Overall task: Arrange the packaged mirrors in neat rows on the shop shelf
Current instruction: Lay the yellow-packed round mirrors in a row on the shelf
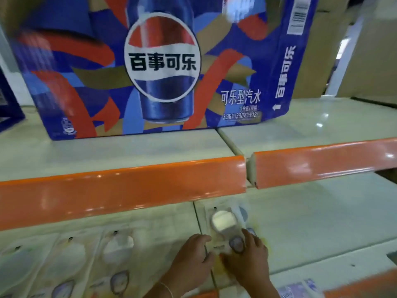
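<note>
- So far we have a row of packaged mirrors [71, 261] laid flat along the left part of the lower shelf [322, 222], side by side with their hang holes pointing to the back.
- At least three packs show clearly in that row, and a fourth may sit at the far left edge, though blur keeps us from being sure.
- Right now both our hands rest on one more mirror pack [223, 224], which lies just right of the seam between the two shelf boards, next in line after the row.
- Our left hand [191, 261] lies with fingers curled down on the pack's lower left edge; our right hand [249, 259] presses on its lower right part. Neither seems to lift it; we judge they are sliding or squaring it into place.
- More packs seem to lie under or behind this one, since a second card edge peeks out to its right, so it may be a small stack.
- Much of the shelf to the right is bare, so we judge the job is well short of done.
- Each pack looks like a pale card under clear plastic, with a round whitish mirror near the top and a small bluish oval picture lower down.
- Another bluish pack [300, 290] lies at the bottom edge, not yet placed.
- Above, a blue cola carton [150, 67] stands on the upper shelf [311, 125], behind its orange front rail [129, 188].
</note>
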The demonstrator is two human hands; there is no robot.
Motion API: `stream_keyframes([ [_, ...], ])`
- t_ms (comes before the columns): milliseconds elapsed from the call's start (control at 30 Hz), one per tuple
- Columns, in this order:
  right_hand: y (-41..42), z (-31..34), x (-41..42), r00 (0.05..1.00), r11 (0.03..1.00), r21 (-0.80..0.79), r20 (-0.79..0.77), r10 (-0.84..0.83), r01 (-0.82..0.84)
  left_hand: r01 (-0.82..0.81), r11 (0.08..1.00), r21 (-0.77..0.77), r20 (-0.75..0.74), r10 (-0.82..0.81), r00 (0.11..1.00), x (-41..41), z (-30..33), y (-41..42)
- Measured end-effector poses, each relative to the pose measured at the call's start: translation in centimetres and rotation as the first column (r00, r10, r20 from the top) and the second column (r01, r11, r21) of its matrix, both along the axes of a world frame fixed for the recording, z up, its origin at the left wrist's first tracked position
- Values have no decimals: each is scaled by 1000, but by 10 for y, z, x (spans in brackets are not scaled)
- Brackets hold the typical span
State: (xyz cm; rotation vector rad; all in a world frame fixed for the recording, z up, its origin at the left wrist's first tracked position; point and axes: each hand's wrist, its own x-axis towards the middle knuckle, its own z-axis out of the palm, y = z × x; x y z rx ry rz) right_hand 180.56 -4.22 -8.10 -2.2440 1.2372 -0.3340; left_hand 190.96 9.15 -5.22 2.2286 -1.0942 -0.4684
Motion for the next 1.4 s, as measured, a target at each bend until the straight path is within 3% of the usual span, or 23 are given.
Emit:
stream_keyframes([
  [167,-13,23,-10,986,968,242,164,24,-64,-91,996,10,-90,91,992,-10,-5,-9],
  [300,-21,28,-15,923,868,492,358,-137,-62,-193,980,-57,-177,181,968,-9,-7,-7],
  [400,-22,25,-14,835,748,651,478,-272,-129,-310,947,-79,-336,267,903,-5,-2,-9],
  [467,-21,25,-11,778,662,721,531,-336,-206,-439,891,-113,-553,311,773,-4,6,-14],
  [600,-14,28,-6,723,562,759,585,-367,-329,-579,811,-86,-909,175,379,-4,34,-21],
  [667,-10,30,-5,717,559,750,601,-353,-353,-655,753,-60,-964,128,235,-3,42,-20],
  [833,3,45,-9,693,486,748,638,-337,-452,-763,646,26,-991,118,65,1,43,-17],
  [1033,12,54,-17,759,509,742,608,-233,-437,-743,667,56,-956,251,154,-1,34,-16],
  [1200,10,62,-24,817,616,630,575,38,-472,-728,686,24,-902,328,279,3,32,-11],
  [1300,12,75,-26,825,557,652,553,113,-514,-710,704,8,-878,344,332,7,35,-7],
  [1400,13,75,-23,846,521,703,529,70,-483,-690,724,0,-861,351,368,12,37,2],
])
